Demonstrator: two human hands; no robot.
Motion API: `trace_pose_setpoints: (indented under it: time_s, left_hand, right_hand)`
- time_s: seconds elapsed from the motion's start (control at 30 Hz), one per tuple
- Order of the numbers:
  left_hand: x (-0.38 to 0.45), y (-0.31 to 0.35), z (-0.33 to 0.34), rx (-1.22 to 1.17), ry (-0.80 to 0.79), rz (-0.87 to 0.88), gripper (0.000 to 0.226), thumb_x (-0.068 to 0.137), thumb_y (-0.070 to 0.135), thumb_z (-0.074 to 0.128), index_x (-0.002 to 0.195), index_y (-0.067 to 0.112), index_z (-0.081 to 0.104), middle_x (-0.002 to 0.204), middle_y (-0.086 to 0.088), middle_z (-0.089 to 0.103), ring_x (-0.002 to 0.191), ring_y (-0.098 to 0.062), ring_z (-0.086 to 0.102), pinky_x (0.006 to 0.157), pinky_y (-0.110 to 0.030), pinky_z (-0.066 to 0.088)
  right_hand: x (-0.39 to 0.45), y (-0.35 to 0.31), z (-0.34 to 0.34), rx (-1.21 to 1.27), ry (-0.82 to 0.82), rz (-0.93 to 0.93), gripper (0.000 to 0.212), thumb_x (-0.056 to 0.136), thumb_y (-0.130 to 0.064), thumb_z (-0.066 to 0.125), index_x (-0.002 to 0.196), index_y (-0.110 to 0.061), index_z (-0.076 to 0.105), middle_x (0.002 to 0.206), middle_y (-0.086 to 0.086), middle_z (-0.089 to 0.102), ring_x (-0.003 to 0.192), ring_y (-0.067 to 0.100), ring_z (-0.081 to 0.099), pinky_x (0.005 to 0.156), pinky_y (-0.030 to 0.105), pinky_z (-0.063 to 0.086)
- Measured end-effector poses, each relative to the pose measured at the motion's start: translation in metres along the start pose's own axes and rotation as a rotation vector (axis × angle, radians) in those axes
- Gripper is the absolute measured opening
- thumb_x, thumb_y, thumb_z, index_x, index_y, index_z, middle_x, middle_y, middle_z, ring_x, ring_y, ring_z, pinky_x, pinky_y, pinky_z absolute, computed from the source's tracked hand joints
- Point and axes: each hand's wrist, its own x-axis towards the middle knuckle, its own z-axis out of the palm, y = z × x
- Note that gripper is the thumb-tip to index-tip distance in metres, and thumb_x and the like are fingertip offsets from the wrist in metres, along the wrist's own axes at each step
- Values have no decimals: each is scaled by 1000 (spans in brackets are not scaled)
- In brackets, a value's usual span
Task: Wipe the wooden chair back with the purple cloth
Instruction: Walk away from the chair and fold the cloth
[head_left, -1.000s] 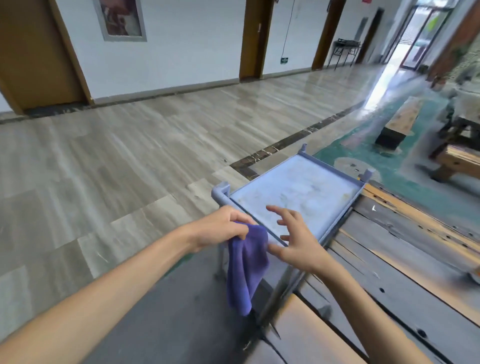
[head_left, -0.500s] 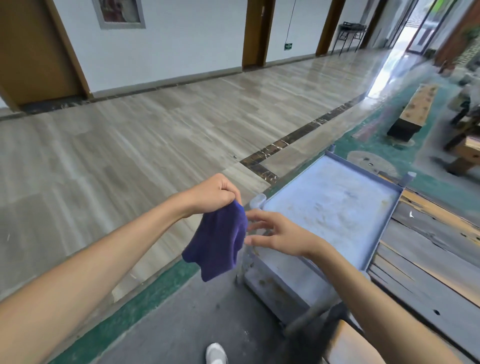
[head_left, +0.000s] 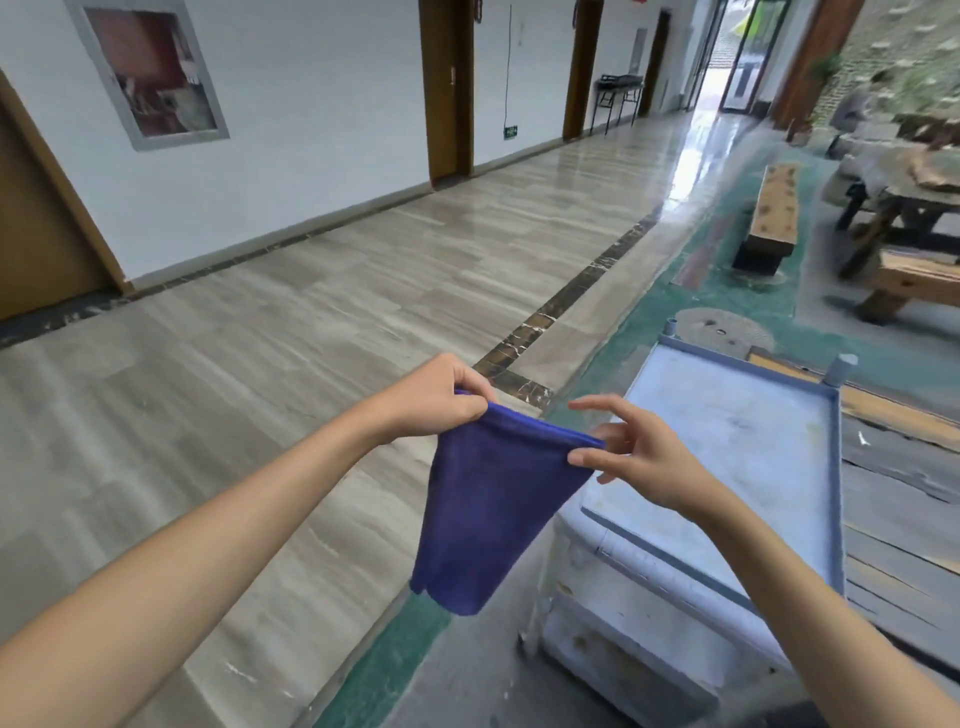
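Two hands at frame centre: left hand (head_left: 436, 400) pinching one top corner of purple cloth (head_left: 491, 509), right hand (head_left: 631, 454) nipping the other, remaining fingers spread. Soft, light, limp; best bunched in one palm. Grey cart (head_left: 727, 467) lower right; no chair back in view.

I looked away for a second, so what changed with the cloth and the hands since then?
The right hand took hold of the purple cloth, which earlier hung bunched from the left hand alone. Now both hands pinch its top edge and hold it spread out, higher and further from the grey cart. The left hand kept its grip throughout; the cloth has not touched any chair yet.
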Motion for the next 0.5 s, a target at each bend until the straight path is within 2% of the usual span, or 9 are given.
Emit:
trace_pose_setpoints:
  time_s: [0.03, 0.13, 0.23, 0.27, 0.4, 0.5]
  left_hand:
    - [9, 4, -7, 2, -10, 40, 41, 80, 3, 50, 61, 29, 75, 56, 15, 59, 52, 2, 49, 51, -12, 38]
    - [35, 17, -14, -61, -8, 124, 34, 74, 10, 52, 66, 29, 78, 61, 14, 66, 58, 2, 56, 54, -12, 42]
    - [67, 35, -11, -93, -35, 207, 33, 71, 13, 53, 72, 31, 81, 65, 11, 70, 60, -1, 58, 55, -16, 44]
    - [78, 45, -8, -112, -37, 236, 33, 70, 13, 54, 72, 31, 82, 63, 11, 69, 59, -1, 57, 54, -17, 44]
    - [121, 82, 7, -129, -72, 382, 32, 69, 14, 56, 72, 33, 82, 60, 11, 66, 57, -2, 52, 53, -15, 41]
    - [144, 105, 23, -117, -153, 481, 33, 70, 14, 56, 76, 33, 82, 58, 15, 67, 55, 1, 52, 54, -12, 40]
  right_hand:
    - [5, -4, -5, -37, 79, -19, 31, 86, -20, 82, 111, -35, 70, 80, 22, 70, 73, 19, 65, 64, 29, 58]
    - [11, -17, -23, -171, 301, -67, 11, 90, -19, 78, 94, -29, 78, 82, -1, 77, 77, 11, 69, 64, 31, 56]
    - [14, -33, -46, -347, 519, -112, 8, 90, -19, 77, 92, -26, 79, 80, -17, 73, 77, 4, 64, 61, 13, 46]
    - [12, -40, -56, -381, 585, -105, 9, 90, -18, 76, 93, -25, 79, 77, -19, 72, 75, 3, 64, 62, 13, 46]
    - [3, -54, -83, -286, 747, -16, 12, 95, -11, 69, 94, -23, 73, 81, 0, 74, 72, 14, 75, 57, 25, 57]
    - [-12, -60, -100, -232, 849, 26, 16, 98, -11, 65, 92, -25, 69, 85, 6, 75, 77, 13, 78, 61, 28, 62]
